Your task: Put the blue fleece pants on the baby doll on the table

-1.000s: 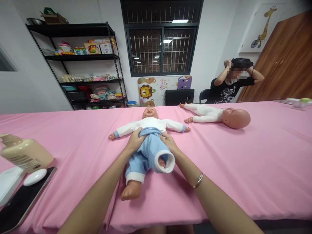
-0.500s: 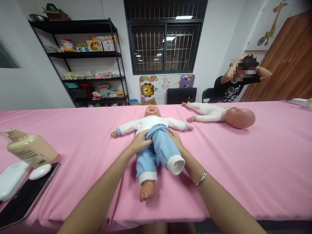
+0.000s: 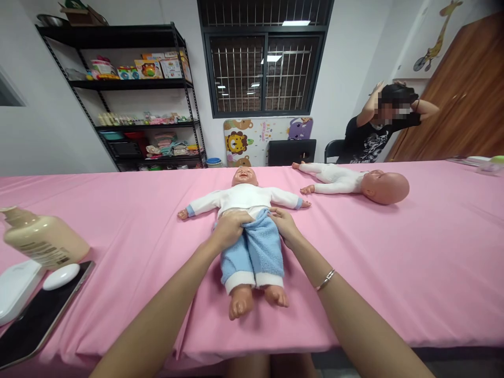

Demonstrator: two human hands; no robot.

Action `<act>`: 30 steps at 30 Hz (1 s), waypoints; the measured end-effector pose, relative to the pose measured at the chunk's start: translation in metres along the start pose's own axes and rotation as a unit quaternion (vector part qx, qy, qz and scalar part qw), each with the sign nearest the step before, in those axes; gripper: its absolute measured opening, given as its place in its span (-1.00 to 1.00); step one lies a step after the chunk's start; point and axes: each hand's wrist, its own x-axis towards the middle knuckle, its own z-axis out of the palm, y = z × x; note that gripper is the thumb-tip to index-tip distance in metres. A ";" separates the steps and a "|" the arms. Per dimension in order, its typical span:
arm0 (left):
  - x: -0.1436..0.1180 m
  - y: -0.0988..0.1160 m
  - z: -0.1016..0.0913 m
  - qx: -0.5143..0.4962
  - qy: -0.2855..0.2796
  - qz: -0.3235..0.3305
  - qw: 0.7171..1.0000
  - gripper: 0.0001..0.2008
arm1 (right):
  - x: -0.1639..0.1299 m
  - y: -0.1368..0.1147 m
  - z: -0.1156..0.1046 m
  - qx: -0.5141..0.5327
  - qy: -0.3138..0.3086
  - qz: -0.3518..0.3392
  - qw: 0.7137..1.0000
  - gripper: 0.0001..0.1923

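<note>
A baby doll [image 3: 244, 197] in a white top lies on its back on the pink table [image 3: 394, 262], head away from me. It wears light blue trousers [image 3: 254, 252], and both bare feet stick out of the white cuffs. My left hand [image 3: 228, 228] grips the trousers' waistband at the doll's left hip side. My right hand [image 3: 284, 224] grips the waistband on the other side; a bracelet is on that wrist.
A second doll [image 3: 354, 182] in white lies further back on the right. A beige pump bottle [image 3: 43, 239], a white oval object [image 3: 61, 276] and a dark tablet [image 3: 37, 315] sit at the left. A seated person [image 3: 378, 131] is behind the table; shelves stand at the back left.
The doll's raised leg has come down flat, and its foot now shows out of the cuff. Both hands stayed at the waistband, which sits higher on the doll's belly.
</note>
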 end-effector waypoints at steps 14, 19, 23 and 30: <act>-0.007 -0.039 -0.008 0.069 0.195 -0.260 0.943 -0.56 | 0.009 0.005 -0.017 -0.219 0.113 -0.094 0.965 -0.80; -0.019 -0.064 -0.016 -0.155 0.091 -0.281 0.943 -0.51 | 0.020 0.014 -0.020 -0.131 0.098 -0.123 0.979 -0.75; -0.032 -0.065 -0.027 -0.360 -0.001 -0.218 0.907 -0.41 | 0.011 0.006 -0.009 -0.086 -0.028 -0.133 0.987 -0.66; -0.029 -0.062 -0.030 -0.315 -0.002 -0.270 0.910 -0.73 | -0.003 0.000 -0.005 -0.150 -0.052 -0.074 0.985 -0.66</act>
